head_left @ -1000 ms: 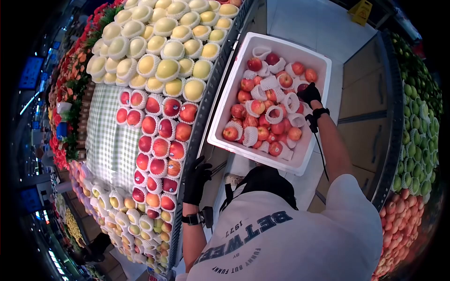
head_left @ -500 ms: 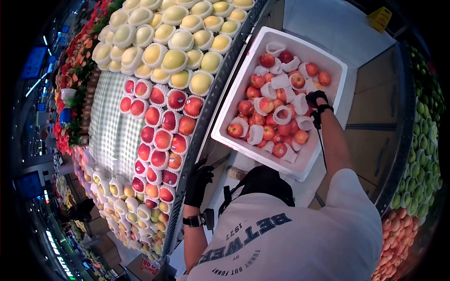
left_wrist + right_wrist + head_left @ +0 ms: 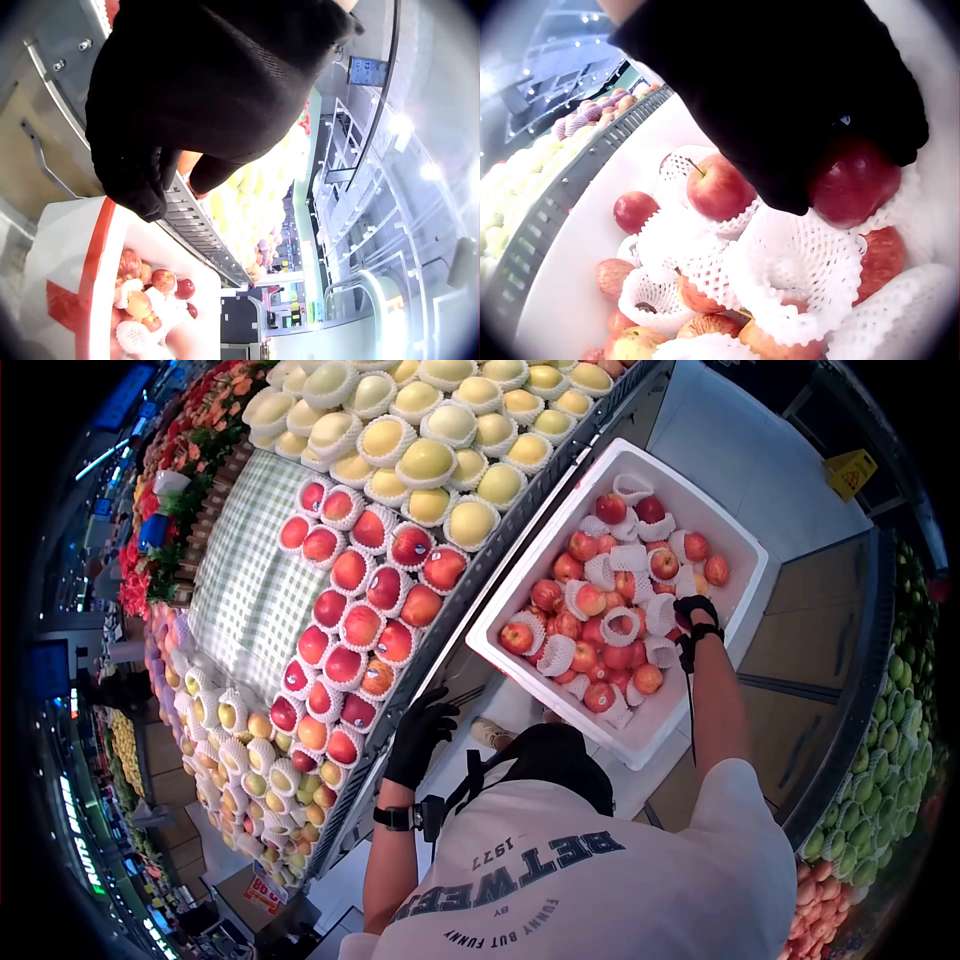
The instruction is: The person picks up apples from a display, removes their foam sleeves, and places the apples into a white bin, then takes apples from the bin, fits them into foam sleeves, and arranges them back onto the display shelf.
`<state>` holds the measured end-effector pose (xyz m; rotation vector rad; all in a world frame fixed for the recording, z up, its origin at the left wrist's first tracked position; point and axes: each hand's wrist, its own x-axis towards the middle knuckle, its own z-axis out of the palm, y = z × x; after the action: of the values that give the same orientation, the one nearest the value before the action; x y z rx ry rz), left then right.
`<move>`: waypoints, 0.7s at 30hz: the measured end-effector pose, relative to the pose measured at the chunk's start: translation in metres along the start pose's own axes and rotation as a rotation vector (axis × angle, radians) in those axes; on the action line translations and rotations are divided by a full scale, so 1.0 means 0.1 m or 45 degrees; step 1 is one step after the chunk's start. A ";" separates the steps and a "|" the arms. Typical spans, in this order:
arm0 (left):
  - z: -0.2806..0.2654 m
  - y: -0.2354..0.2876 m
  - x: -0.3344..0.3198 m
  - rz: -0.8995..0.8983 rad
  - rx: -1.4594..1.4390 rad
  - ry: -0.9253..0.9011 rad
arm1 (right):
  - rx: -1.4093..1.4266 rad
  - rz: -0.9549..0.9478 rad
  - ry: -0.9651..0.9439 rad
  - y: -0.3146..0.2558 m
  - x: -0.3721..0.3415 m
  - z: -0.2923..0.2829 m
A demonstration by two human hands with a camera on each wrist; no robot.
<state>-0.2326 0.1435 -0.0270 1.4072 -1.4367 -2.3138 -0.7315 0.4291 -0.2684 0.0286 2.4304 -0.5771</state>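
Gripping an apple (image 3: 859,187): right hand (image 3: 780,90), fingers curled. Left hand (image 3: 418,745): fingers loosely bent, beside bench (image 3: 245,560). Box (image 3: 735,575) presumably set alongside for easy reach.

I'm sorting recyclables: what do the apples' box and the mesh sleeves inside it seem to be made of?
Box: probably expanded polystyrene, matte white, judging by its thick walls. Mesh sleeves: likely soft plastic foam, matte white, given their puffy netting.
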 end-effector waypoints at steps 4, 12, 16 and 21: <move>-0.08 -0.08 -0.04 0.006 -0.036 0.049 | -0.304 0.144 0.204 0.10 0.33 0.16; -0.34 -0.25 -0.19 0.059 -0.089 0.068 | -0.264 0.240 0.386 -0.11 -0.01 0.20; -0.53 -0.32 -0.19 0.093 -0.153 0.041 | -0.256 0.170 0.425 -0.07 -0.08 0.16; -0.82 -0.41 -0.18 0.156 -0.206 -0.039 | -0.917 -0.376 0.245 -0.01 -0.17 0.16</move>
<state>-0.1471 0.1199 -0.0569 1.2114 -1.2720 -2.3244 -0.7092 0.4236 -0.2693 -0.6030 2.7113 0.2184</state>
